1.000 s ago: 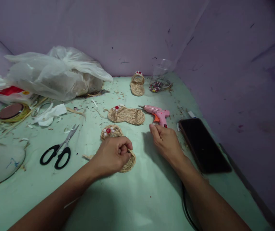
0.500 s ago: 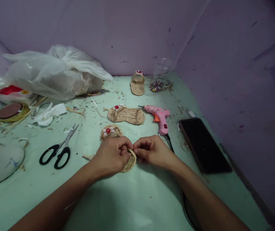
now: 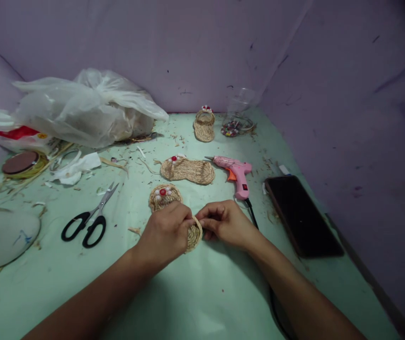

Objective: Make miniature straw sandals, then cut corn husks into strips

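A small woven straw sandal point(image 3: 164, 197) with red and white beads at its toe lies on the pale green table point(image 3: 195, 293) in front of me. My left hand point(image 3: 165, 233) is closed over its heel end. My right hand point(image 3: 223, 222) pinches the heel's edge from the right, fingertips meeting those of the left hand. A second straw sandal point(image 3: 188, 170) lies just beyond, and a third one point(image 3: 204, 126) stands near the back wall. The pink glue gun point(image 3: 236, 174) rests on the table beyond my right hand, its black cord running back under my right arm.
Black-handled scissors point(image 3: 89, 222) lie to the left. A dark phone point(image 3: 301, 215) lies at the right by the purple wall. A clear plastic bag point(image 3: 85, 108), a tape roll point(image 3: 21, 163), white paper scraps point(image 3: 73, 170) and a bead container point(image 3: 236, 126) sit further back. Straw bits litter the table.
My right hand came back from beside the glue gun to the sandal's heel and now pinches it. The left hand stayed on the sandal, shifting a little to the right.
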A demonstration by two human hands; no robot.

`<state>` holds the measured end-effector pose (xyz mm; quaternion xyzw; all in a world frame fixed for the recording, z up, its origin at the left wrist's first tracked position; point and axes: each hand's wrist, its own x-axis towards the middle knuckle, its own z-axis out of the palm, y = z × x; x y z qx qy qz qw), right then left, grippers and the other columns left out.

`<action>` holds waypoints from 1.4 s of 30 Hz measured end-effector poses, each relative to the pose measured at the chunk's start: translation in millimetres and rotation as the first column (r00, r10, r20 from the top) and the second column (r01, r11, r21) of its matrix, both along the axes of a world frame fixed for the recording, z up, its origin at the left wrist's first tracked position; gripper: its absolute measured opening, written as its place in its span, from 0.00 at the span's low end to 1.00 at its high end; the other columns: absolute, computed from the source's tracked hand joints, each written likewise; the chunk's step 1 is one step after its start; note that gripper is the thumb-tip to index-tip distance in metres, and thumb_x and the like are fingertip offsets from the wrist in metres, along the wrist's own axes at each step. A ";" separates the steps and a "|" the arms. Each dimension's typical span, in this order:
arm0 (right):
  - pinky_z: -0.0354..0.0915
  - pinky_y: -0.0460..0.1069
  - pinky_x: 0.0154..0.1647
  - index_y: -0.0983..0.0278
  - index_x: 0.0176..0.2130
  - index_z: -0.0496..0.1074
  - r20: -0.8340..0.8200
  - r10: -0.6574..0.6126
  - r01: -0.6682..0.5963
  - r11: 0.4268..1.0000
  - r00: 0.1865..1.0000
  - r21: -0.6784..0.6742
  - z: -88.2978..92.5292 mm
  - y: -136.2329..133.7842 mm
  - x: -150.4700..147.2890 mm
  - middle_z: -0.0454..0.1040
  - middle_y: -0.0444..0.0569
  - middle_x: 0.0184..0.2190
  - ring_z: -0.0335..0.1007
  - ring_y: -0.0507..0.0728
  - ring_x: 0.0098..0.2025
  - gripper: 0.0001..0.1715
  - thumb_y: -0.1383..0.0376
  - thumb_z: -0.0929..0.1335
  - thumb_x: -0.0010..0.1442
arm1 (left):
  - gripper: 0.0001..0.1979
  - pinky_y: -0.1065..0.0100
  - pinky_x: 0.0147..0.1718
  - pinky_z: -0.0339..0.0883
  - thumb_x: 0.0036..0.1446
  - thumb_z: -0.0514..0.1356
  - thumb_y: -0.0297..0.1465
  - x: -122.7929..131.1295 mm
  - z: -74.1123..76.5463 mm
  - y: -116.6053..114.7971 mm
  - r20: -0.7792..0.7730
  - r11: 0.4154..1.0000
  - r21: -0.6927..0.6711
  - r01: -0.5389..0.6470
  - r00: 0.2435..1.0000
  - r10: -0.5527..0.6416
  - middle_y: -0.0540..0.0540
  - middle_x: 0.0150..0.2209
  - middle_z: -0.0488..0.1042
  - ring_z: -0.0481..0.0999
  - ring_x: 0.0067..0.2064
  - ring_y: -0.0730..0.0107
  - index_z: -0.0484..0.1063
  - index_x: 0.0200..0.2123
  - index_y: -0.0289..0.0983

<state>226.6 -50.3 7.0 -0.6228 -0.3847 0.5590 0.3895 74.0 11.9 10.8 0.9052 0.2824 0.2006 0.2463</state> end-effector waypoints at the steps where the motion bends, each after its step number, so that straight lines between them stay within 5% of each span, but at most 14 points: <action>1: 0.57 0.43 0.18 0.67 0.24 0.70 0.041 0.002 -0.003 1.000 0.999 0.024 -0.5 -0.4 -0.8 0.65 0.40 0.14 0.60 0.47 0.16 0.04 0.72 0.65 0.46 | 0.08 0.70 0.29 0.60 0.55 0.51 0.26 0.2 0.8 0.3 -0.008 1.000 -0.023 0.007 1.000 -0.007 0.48 0.25 0.68 0.67 0.28 0.71 0.66 0.26 0.36; 6: 0.53 0.42 0.19 0.66 0.24 0.69 0.350 0.049 -0.135 0.965 0.936 0.227 -3.5 -4.3 -1.5 0.65 0.40 0.16 0.57 0.47 0.18 0.06 0.73 0.63 0.47 | 0.10 0.68 0.34 0.62 0.55 0.49 0.24 -0.6 6.8 1.1 -0.071 0.995 -0.085 0.060 0.995 -0.066 0.46 0.31 0.71 0.70 0.34 0.68 0.69 0.35 0.36; 10: 0.53 0.43 0.21 0.66 0.26 0.70 0.500 0.059 -0.221 0.936 0.864 0.273 -2.9 -5.9 2.9 0.67 0.42 0.18 0.58 0.48 0.20 0.07 0.73 0.63 0.49 | 0.10 0.68 0.33 0.62 0.53 0.49 0.23 -1.0 11.0 2.4 -0.186 0.989 -0.131 0.061 0.979 -0.085 0.46 0.30 0.69 0.70 0.33 0.68 0.69 0.33 0.36; 19: 0.61 0.46 0.32 0.63 0.32 0.75 0.571 0.140 -0.338 0.905 0.809 0.257 4.0 -6.0 9.3 0.75 0.47 0.29 0.67 0.53 0.30 0.10 0.73 0.67 0.49 | 0.06 0.71 0.28 0.59 0.51 0.53 0.25 -0.3 9.5 7.6 -0.114 0.958 -0.286 0.012 0.992 -0.047 0.50 0.26 0.69 0.68 0.29 0.72 0.69 0.29 0.37; 24: 0.61 0.46 0.31 0.65 0.28 0.75 0.467 0.136 -0.302 0.904 0.874 0.302 0.7 -4.4 8.8 0.74 0.46 0.27 0.67 0.52 0.29 0.05 0.71 0.68 0.51 | 0.03 0.74 0.22 0.56 0.49 0.54 0.26 -0.7 11.7 8.3 -0.122 0.936 -0.352 -0.023 0.992 -0.021 0.53 0.22 0.64 0.63 0.24 0.76 0.67 0.27 0.37; 30: 0.62 0.46 0.30 0.65 0.28 0.75 0.381 0.139 -0.260 0.922 0.914 0.288 -0.1 -3.8 9.6 0.74 0.46 0.26 0.67 0.51 0.27 0.04 0.70 0.68 0.50 | 0.02 0.75 0.19 0.57 0.47 0.57 0.27 -6.6 18.0 15.4 -0.155 0.826 -0.563 -0.019 0.984 -0.084 0.55 0.20 0.63 0.62 0.22 0.78 0.65 0.28 0.37; 37: 0.62 0.45 0.29 0.65 0.29 0.75 0.375 0.156 -0.266 0.927 0.914 0.264 -0.6 -4.9 9.5 0.75 0.46 0.26 0.68 0.51 0.27 0.05 0.71 0.68 0.50 | 0.04 0.71 0.31 0.62 0.49 0.56 0.25 -9.4 21.0 7.6 -0.097 0.921 -0.359 0.148 0.976 -0.194 0.48 0.31 0.68 0.68 0.32 0.73 0.72 0.26 0.35; 42: 0.62 0.45 0.30 0.66 0.29 0.75 0.383 0.143 -0.263 0.923 0.913 0.282 -1.1 -3.9 9.4 0.75 0.46 0.25 0.68 0.51 0.27 0.06 0.72 0.67 0.50 | 0.07 0.70 0.30 0.62 0.50 0.53 0.23 -5.4 12.7 -3.7 -0.088 0.976 -0.214 0.025 0.995 -0.044 0.48 0.29 0.69 0.68 0.31 0.71 0.68 0.23 0.35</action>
